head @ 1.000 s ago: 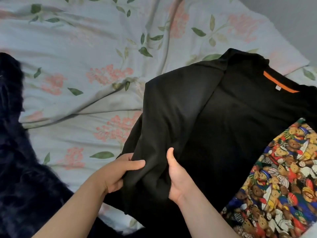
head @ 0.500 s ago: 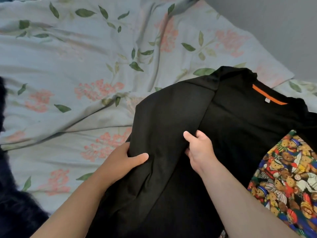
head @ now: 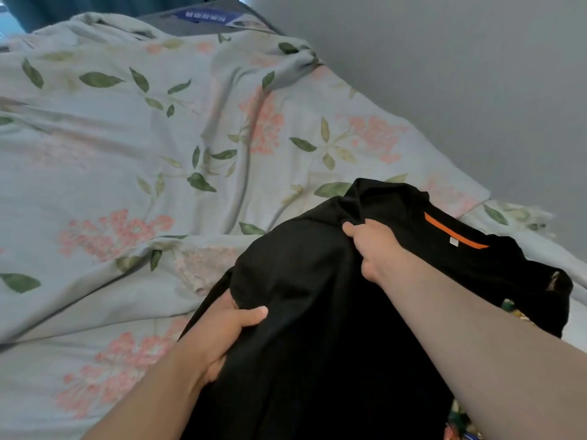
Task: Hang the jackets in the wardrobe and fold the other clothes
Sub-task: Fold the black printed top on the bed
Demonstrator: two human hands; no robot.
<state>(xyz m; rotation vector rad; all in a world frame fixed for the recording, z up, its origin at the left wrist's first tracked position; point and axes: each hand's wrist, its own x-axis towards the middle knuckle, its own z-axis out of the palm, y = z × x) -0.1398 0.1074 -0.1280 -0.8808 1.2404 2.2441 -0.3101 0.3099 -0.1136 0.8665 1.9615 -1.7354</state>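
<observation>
Left hand (head: 222, 331): grips a fold of the black top (head: 305, 312) at its near-left edge. The thumb lies across the top of the cloth and the fingers are tucked underneath, out of sight.
Right hand (head: 371, 246): further out than the left hand and to its right, fingers curled into a bunch of the same cloth just left of the neckline. The fingertips are buried in the fabric.
Black top: lies on the bed, stretched between both hands and draped back under the forearms; the part under the right hand is gathered into creases.
Orange neck band (head: 454, 231): just right of the right hand, with a small white tag (head: 453, 241) touching its lower side.
Bed cover (head: 127, 154): pale blue with pink flowers and green leaves, rumpled, spreading left of and beyond both hands.
Patterned cloth (head: 457, 420): small bright scraps peep out from under the black top, below the right forearm.
Grey wall (head: 444, 74): beyond and to the right of the right hand.
Blue label (head: 203, 15): far beyond the hands, at the bed's far end; its print is too blurred to read.
</observation>
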